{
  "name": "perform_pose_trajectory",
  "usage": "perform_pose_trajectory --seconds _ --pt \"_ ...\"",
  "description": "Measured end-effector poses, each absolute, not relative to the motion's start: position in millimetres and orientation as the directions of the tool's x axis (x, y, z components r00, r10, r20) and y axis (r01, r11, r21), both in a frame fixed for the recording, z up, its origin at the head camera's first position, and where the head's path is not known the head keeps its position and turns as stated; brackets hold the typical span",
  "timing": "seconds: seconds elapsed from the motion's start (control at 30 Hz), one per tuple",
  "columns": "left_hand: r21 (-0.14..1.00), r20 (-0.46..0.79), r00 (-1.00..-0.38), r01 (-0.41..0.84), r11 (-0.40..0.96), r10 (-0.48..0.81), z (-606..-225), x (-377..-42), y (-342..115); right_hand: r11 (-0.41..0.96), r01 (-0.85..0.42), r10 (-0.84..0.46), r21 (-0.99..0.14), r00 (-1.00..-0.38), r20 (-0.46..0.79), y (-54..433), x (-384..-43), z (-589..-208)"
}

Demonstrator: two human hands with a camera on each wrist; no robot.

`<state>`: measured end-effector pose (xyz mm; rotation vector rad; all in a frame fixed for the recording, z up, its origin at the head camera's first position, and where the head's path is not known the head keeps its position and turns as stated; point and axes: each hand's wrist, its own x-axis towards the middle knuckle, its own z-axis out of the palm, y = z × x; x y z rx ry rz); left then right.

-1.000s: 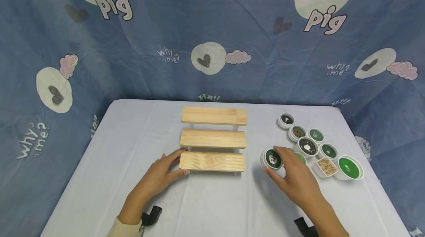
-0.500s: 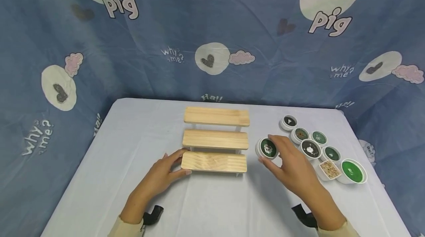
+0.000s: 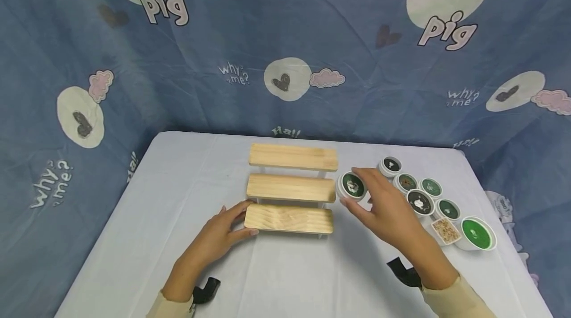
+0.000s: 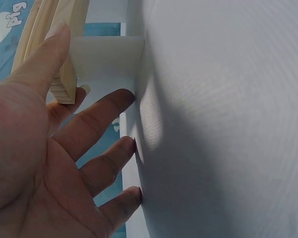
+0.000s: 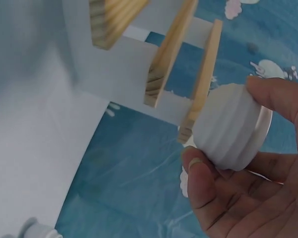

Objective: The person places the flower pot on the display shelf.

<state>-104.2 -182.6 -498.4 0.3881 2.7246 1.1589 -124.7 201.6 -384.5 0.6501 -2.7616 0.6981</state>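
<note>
A three-step wooden display stand [image 3: 289,219] with pale supports stands mid-table. My left hand [image 3: 213,241] holds the left end of its front board, thumb on one side and index finger on the other. In the left wrist view the other fingers [image 4: 111,158] are spread, their tips at the white tabletop. Off the table, my right hand [image 3: 390,214] grips a small round white pot [image 3: 343,188] with a dark green top, just right of the middle board. The right wrist view shows the pot's ribbed side [image 5: 231,126] between thumb and fingers.
Several similar pots [image 3: 420,202] cluster at the right of the table, partly behind my right hand. Among them are a square pot of tan grains [image 3: 446,230] and a larger bright-green-topped cup [image 3: 477,234]. A blue printed cloth [image 3: 214,105] hangs behind the table.
My right hand has carried the pot leftward and away from me, from beside the cluster to the stand's right side. The left hand keeps its hold on the front board.
</note>
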Motion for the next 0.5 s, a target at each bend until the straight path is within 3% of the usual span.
perform_pose_trajectory --seconds 0.5 --pt "0.713 -0.011 -0.95 0.212 0.668 0.313 -505.3 -105.4 -183.5 0.724 -0.55 -0.421 -0.417 -0.831 0.364 170.0 -150.6 -371.3"
